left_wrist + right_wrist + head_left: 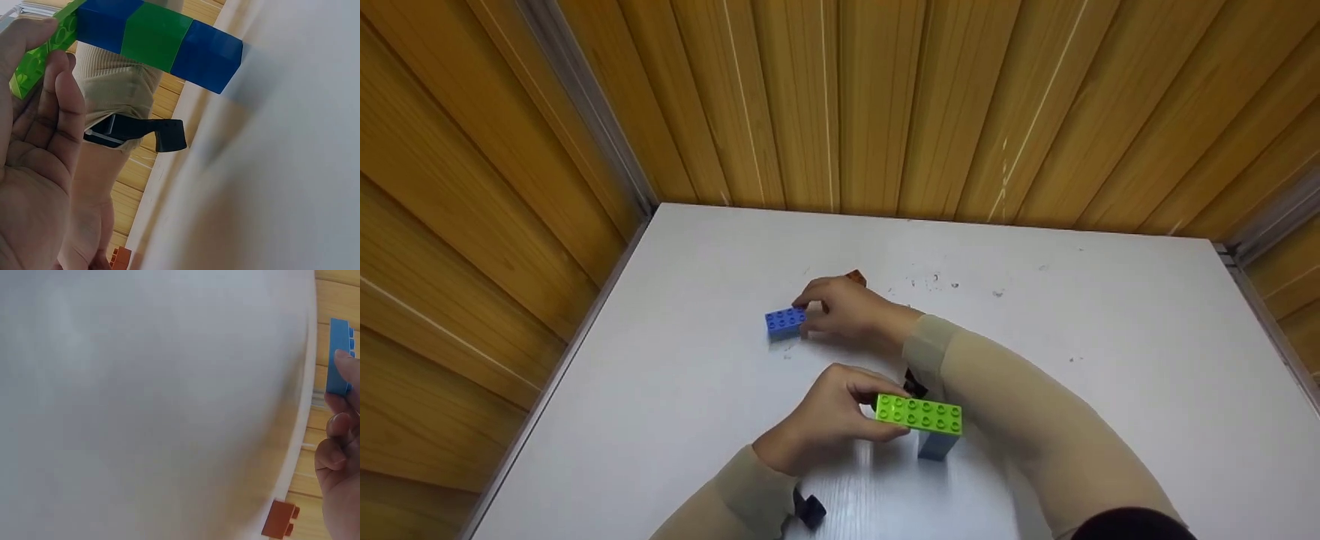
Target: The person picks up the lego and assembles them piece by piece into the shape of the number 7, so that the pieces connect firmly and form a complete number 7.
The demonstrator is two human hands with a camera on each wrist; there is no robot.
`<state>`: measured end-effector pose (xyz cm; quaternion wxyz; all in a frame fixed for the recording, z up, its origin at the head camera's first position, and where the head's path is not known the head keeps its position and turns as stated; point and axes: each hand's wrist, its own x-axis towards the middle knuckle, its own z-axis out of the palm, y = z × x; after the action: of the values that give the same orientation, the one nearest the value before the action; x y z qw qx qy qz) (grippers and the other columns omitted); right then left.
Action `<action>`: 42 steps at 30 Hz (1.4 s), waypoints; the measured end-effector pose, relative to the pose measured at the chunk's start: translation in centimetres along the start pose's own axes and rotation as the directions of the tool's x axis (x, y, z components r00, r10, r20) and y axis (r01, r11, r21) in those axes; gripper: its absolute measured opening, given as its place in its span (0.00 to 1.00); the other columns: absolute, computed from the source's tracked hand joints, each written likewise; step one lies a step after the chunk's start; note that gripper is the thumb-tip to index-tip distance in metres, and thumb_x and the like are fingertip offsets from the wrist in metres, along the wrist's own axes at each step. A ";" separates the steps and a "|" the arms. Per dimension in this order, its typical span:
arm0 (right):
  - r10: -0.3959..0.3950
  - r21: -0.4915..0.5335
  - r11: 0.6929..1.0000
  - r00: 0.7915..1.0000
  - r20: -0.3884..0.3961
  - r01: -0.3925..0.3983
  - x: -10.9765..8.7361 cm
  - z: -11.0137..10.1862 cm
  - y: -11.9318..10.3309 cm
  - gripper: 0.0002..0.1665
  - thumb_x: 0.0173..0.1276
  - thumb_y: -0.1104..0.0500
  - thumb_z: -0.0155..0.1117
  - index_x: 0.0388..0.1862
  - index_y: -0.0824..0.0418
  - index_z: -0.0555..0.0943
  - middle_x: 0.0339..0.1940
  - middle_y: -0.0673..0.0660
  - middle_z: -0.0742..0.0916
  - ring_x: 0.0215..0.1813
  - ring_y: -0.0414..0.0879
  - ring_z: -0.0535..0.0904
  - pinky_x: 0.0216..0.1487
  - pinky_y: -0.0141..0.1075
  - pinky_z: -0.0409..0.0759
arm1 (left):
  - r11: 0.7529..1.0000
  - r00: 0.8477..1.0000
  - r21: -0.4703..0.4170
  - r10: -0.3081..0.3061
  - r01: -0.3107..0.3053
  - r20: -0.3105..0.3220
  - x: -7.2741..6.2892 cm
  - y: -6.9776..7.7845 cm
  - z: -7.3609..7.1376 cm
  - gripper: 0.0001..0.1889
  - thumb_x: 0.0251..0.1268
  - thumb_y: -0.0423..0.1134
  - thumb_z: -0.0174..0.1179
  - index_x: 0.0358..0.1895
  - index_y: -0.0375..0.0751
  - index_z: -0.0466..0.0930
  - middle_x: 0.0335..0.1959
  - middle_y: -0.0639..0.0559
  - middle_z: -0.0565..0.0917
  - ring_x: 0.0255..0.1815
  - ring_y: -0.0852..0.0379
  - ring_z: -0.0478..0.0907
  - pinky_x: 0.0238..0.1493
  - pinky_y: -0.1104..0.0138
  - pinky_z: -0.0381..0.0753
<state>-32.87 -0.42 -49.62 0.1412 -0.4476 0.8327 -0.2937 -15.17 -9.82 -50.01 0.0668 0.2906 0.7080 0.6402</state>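
My left hand point(825, 409) grips one end of a long lime green toy building brick point(919, 414), thumb on the near side and fingers on the far side. Below that brick's other end runs a column of a blue, a green point(154, 36) and a blue brick point(208, 56), its lower end close over the tabletop. Farther out, my right hand point(847, 304) pinches a blue eight-stud brick point(786, 322) by its right end. In the right wrist view the thumb lies along the side of this blue brick point(338, 360), its studs facing right.
An orange brick point(856, 277) lies just behind the right hand, partly hidden by it. The white table point(675, 420) carries dark scuffs near its back edge. Wood-patterned walls point(877, 105) stand behind and at the sides. A black wrist mount point(810, 512) sticks out under the left cuff.
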 end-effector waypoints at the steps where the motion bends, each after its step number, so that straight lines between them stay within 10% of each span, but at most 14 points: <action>1: 0.001 0.009 1.000 1.000 -0.015 -0.001 -0.2 -0.3 0.0 0.25 0.78 0.53 0.78 0.70 0.57 0.90 0.66 0.55 0.92 0.62 0.49 0.88 0.67 0.45 0.87 | 1.000 1.000 -0.003 0.002 -0.002 0.002 0.0 0.0 0.0 0.16 0.60 0.29 0.83 0.52 0.33 0.96 0.50 0.36 0.96 0.45 0.70 0.89 0.46 0.71 0.91; 10: -0.011 0.127 0.991 0.989 -0.149 0.031 -2.8 -3.4 0.4 0.22 0.77 0.54 0.80 0.66 0.56 0.91 0.58 0.57 0.93 0.50 0.64 0.84 0.47 0.34 0.78 | 1.000 1.000 0.015 -0.014 0.014 -0.008 0.2 -0.5 -0.5 0.15 0.60 0.31 0.84 0.51 0.34 0.97 0.48 0.37 0.97 0.42 0.70 0.89 0.45 0.74 0.90; 23: -0.095 0.103 0.987 0.959 -0.267 0.126 -8.8 -8.2 -1.4 0.21 0.76 0.54 0.82 0.65 0.53 0.92 0.59 0.51 0.93 0.40 0.49 0.79 0.40 0.29 0.77 | 0.998 0.998 0.046 -0.052 0.053 -0.021 0.8 -1.5 -1.5 0.17 0.61 0.35 0.84 0.53 0.40 0.97 0.48 0.41 0.98 0.41 0.68 0.90 0.46 0.73 0.91; 32: -0.212 0.059 0.965 0.891 -0.400 0.256 -14.9 -9.6 -3.4 0.22 0.70 0.63 0.85 0.62 0.55 0.91 0.54 0.53 0.93 0.39 0.51 0.79 0.38 0.30 0.78 | 0.997 0.998 0.044 -0.063 0.064 -0.028 2.0 -2.0 -1.4 0.16 0.61 0.35 0.84 0.52 0.39 0.97 0.47 0.42 0.98 0.38 0.67 0.88 0.44 0.69 0.92; 42: -0.246 0.016 0.954 0.814 -0.527 0.299 -20.6 -6.1 -3.3 0.26 0.62 0.70 0.87 0.58 0.57 0.92 0.49 0.56 0.92 0.35 0.46 0.77 0.33 0.29 0.74 | 0.998 0.999 0.042 -0.039 0.040 -0.036 2.0 -2.2 -0.9 0.16 0.61 0.33 0.83 0.52 0.37 0.96 0.46 0.40 0.97 0.38 0.66 0.88 0.44 0.71 0.91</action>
<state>-22.24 17.46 -43.35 -0.1103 -0.4586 0.7515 -0.4612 -17.93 -9.67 -51.40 0.0608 0.2666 0.7281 0.6286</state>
